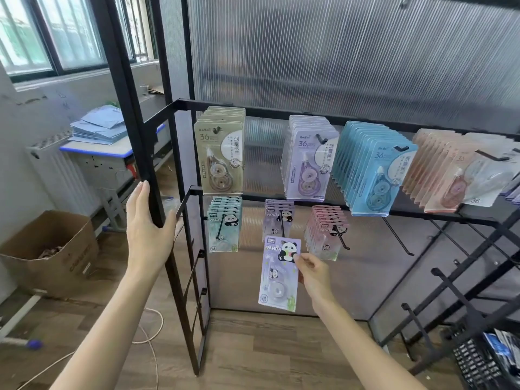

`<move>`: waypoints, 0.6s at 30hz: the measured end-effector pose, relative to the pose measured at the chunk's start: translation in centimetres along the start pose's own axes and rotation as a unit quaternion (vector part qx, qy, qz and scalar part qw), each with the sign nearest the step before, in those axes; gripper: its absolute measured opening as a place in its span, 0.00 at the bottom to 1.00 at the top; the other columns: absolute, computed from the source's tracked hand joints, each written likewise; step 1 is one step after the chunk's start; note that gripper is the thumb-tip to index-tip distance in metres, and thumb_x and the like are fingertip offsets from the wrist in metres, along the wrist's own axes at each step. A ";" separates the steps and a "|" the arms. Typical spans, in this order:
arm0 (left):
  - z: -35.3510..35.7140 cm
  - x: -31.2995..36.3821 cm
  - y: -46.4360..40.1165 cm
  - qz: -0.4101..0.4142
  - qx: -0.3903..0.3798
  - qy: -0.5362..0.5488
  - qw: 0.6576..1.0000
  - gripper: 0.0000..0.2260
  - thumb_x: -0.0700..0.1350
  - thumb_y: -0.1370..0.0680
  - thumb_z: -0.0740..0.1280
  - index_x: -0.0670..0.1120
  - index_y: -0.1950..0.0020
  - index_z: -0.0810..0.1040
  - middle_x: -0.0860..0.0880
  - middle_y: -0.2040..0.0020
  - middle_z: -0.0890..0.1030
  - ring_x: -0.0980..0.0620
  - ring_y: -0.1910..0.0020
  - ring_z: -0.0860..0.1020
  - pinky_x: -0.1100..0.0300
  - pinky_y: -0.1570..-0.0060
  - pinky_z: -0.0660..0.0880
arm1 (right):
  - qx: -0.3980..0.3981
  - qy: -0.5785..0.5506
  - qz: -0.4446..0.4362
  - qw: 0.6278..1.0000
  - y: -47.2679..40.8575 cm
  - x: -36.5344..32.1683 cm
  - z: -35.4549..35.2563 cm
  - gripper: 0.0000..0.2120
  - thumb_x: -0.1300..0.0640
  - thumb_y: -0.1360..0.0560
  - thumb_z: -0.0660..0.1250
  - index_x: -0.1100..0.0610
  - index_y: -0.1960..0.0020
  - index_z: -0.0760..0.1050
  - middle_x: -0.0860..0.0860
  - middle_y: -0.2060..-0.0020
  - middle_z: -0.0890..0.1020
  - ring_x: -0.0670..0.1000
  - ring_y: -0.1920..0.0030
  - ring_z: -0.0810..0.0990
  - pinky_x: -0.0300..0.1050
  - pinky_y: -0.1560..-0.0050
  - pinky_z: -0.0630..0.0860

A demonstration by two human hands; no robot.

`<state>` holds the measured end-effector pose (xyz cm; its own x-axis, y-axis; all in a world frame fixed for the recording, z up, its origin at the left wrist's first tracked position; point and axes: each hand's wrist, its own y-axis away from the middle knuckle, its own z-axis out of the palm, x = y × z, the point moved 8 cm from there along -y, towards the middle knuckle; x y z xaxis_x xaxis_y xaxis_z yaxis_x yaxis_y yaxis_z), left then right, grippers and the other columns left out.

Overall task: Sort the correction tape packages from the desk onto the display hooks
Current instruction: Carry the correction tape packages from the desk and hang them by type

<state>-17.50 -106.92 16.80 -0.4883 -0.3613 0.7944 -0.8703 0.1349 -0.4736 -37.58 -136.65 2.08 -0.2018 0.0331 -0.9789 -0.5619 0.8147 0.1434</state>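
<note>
My right hand (311, 273) pinches the purple panda package (278, 274) by its right edge, just below the purple stack's hook (282, 225). Light, stiff card; slippery blister. My left hand (147, 220), fingers straight, braces the rack post (135, 130).

Cardboard box (53, 249) on floor, blue papers (98, 128), radiator (59, 170)

Lilac panda-printed package (278, 274); hanging stacks in mint (224, 228), pink (326, 230), blue (371, 170); black rack (309, 112).
</note>
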 end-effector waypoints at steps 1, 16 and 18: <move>0.1 -0.1 0.0 0.004 -0.002 0.002 1.000 0.32 0.39 0.22 0.68 0.45 0.21 0.58 0.47 0.22 0.60 0.50 0.23 0.59 0.45 0.25 0.61 | 0.004 0.001 0.000 1.000 -0.1 0.0 0.1 0.06 0.54 0.23 0.68 0.55 0.54 0.80 0.50 0.58 0.83 0.50 0.56 0.80 0.54 0.47 0.77; 0.4 -0.7 -0.2 0.009 -0.009 0.009 1.000 0.33 0.36 0.23 0.68 0.45 0.21 0.58 0.48 0.22 0.59 0.51 0.24 0.59 0.45 0.26 0.63 | 0.093 -0.026 -0.019 0.995 0.0 -0.3 -1.0 0.04 0.56 0.26 0.71 0.57 0.56 0.80 0.48 0.61 0.83 0.45 0.60 0.78 0.38 0.60 0.71; 0.4 -0.7 -0.2 0.008 -0.008 0.006 1.000 0.33 0.36 0.23 0.68 0.46 0.21 0.58 0.48 0.22 0.59 0.51 0.24 0.59 0.45 0.26 0.63 | 0.097 -0.023 -0.020 0.995 -0.6 -0.4 -0.9 0.03 0.57 0.26 0.71 0.55 0.58 0.79 0.48 0.62 0.82 0.45 0.60 0.78 0.39 0.60 0.71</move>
<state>-16.96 -107.08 16.18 -0.5034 -0.3478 0.7910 -0.8629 0.1555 -0.4808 -37.86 -137.65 2.46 -0.1427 0.0212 -0.9895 -0.4033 0.9118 0.0777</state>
